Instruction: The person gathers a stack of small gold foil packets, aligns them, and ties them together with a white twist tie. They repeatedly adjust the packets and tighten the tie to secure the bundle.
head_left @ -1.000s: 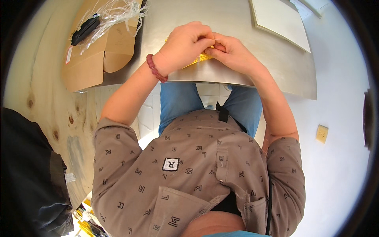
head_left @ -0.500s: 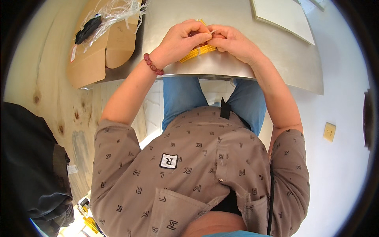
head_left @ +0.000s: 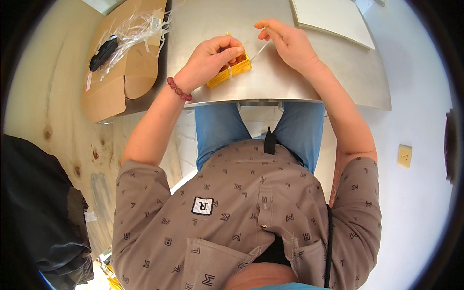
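Now the left hand (head_left: 209, 60) clamps the yellow bundle (head_left: 231, 72); at three o'clock, the right hand (head_left: 289, 42) pinches its white tie (head_left: 258, 50).

The table (head_left: 290, 87) is smooth grey metal with a dull shine. Left of it lies plain brown cardboard (head_left: 116, 82) (matt, a bit rough) with thin clear shiny plastic strips (head_left: 137, 31) on top.
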